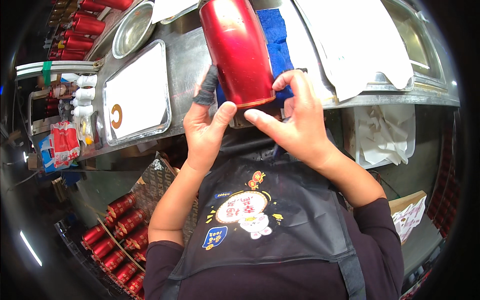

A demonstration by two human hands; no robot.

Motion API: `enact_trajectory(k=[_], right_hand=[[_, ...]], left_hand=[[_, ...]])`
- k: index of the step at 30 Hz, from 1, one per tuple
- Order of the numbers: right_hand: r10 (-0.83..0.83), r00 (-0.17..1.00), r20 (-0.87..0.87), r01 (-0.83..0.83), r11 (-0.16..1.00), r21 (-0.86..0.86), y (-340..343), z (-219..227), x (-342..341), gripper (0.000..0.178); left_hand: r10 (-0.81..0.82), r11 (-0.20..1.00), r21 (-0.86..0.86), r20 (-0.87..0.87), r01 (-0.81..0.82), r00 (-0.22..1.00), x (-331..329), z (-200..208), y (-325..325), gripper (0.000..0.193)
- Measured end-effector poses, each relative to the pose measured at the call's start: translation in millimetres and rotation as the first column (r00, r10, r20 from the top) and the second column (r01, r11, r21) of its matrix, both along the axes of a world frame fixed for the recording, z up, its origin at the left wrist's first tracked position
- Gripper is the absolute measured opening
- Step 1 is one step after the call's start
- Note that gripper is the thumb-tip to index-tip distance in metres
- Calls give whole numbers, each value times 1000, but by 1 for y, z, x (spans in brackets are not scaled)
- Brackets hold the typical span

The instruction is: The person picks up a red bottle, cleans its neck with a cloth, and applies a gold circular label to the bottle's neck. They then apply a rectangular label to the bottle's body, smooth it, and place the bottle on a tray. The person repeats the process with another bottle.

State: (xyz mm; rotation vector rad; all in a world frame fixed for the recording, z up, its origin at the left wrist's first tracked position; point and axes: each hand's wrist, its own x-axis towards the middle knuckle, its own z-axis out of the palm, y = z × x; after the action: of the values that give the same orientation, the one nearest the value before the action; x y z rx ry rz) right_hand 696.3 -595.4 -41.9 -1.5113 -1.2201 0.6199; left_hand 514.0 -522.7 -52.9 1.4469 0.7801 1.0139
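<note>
The left hand [205, 125], dark tape around one finger, and the right hand [300, 122] grip the near end of a glossy red cylinder [239, 55] from both sides, fingers curved and thumbs at its bottom rim. The cylinder lies at one o'clock from the left hand and eleven from the right, above a blue cloth [276, 37] on a metal tabletop [186, 55]; whether it touches the cloth cannot be told. At ten o'clock from the left hand, a metal tray [166, 85] holds a white sheet [142, 95] and a brown C-shaped piece [116, 116]; a round metal bowl [120, 46] sits at eleven. At three o'clock from the right hand, a white bin [411, 125] contains loose white paper [382, 137]. Rows of red bottles [120, 237] fill seven o'clock from the left hand.
</note>
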Motion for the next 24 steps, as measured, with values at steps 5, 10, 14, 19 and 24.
enact_trajectory(k=[5, 10, 14, 19, 24], right_hand=[[-69, 997, 46, 69, 998, 4, 5, -5, -8, 49], [-59, 998, -23, 60, 998, 2, 5, -6, -6, 46], [-49, 997, -68, 48, 999, -10, 5, -7, -5, 44], [-37, 994, -99, 39, 999, 15, 4, -9, -5, 37], [24, 940, -341, -41, 998, -41, 1, -7, 2, 25]], left_hand=[[-15, 999, -53, -3, 14, 1000, 10, 0, -6, 61], [24, 993, -112, 11, -23, 1000, 16, 6, -12, 60], [47, 996, -80, 11, -46, 999, 21, 9, -14, 60], [43, 996, -71, -26, -45, 999, 21, 10, -14, 60], [49, 998, -46, -4, -49, 999, 16, 3, -11, 64]])
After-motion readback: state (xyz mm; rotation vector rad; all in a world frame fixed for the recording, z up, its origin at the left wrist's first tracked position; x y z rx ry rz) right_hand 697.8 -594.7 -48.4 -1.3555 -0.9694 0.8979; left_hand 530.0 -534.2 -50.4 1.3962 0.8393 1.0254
